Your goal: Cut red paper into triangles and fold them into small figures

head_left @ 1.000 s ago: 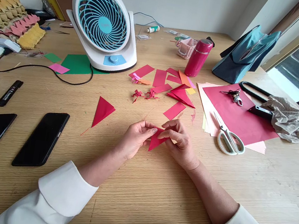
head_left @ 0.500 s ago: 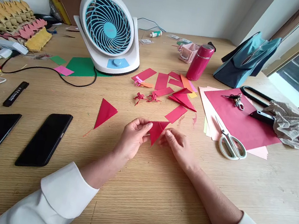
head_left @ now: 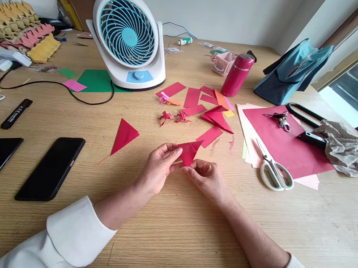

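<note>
A folded red paper (head_left: pixel 189 152) is held above the table between both hands. My left hand (head_left: pixel 160 163) pinches its left side, thumb on top. My right hand (head_left: pixel 205 176) grips the lower tip between thumb and fingers. To the left lies a red paper triangle (head_left: pixel 124 136). Beyond my hands are small folded red paper figures (head_left: pixel 181 117), a red paper rectangle (head_left: pixel 209 136) and a larger folded red paper piece (head_left: pixel 218 118).
A white fan (head_left: pixel 128 37) stands at the back left, near a pink bottle (head_left: pixel 238 75) and a blue bag (head_left: pixel 292 75). Scissors (head_left: pixel 275 171) lie on red sheets (head_left: pixel 311 157) at right. Two phones (head_left: pixel 51 169) and a black marker (head_left: pixel 16 113) lie at left.
My right hand has moved slightly left and down and now pinches the paper's lower tip, which pointed free before. My left hand keeps its hold.
</note>
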The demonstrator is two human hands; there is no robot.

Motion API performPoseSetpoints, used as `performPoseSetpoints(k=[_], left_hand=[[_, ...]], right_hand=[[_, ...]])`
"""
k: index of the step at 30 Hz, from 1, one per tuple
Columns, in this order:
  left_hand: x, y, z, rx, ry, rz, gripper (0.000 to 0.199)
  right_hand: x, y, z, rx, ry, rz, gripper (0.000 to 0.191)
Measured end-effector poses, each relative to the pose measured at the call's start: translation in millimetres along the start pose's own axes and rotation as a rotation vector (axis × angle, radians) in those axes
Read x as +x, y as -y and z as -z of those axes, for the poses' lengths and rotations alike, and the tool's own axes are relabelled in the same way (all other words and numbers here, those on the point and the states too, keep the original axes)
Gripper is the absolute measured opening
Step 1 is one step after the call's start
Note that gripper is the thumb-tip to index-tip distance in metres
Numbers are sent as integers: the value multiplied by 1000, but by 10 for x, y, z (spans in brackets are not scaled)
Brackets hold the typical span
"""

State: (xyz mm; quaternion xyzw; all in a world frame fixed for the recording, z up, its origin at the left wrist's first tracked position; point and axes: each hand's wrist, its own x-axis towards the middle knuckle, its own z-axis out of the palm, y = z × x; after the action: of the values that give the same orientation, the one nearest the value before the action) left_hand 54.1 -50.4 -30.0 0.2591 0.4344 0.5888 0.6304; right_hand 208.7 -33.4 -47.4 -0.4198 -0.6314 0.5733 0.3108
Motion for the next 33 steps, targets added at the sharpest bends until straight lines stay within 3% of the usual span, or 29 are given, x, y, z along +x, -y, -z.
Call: performPoseSetpoints(k=[5, 13, 26, 33], left_hand=[[-10, 6, 3, 179, -7, 40, 32], [39, -6, 42, -143, -65, 145, 35], [22, 16, 39, -115, -30, 118, 33], [21, 17, 26, -82, -71, 112, 36]], right_hand=[[18, -2, 36, 54, -14, 1, 42], [31, 11, 95, 223, -10, -21, 43], [30, -20, 11, 343, 7, -6, 31], [18, -10, -3, 327, -16, -21, 30]])
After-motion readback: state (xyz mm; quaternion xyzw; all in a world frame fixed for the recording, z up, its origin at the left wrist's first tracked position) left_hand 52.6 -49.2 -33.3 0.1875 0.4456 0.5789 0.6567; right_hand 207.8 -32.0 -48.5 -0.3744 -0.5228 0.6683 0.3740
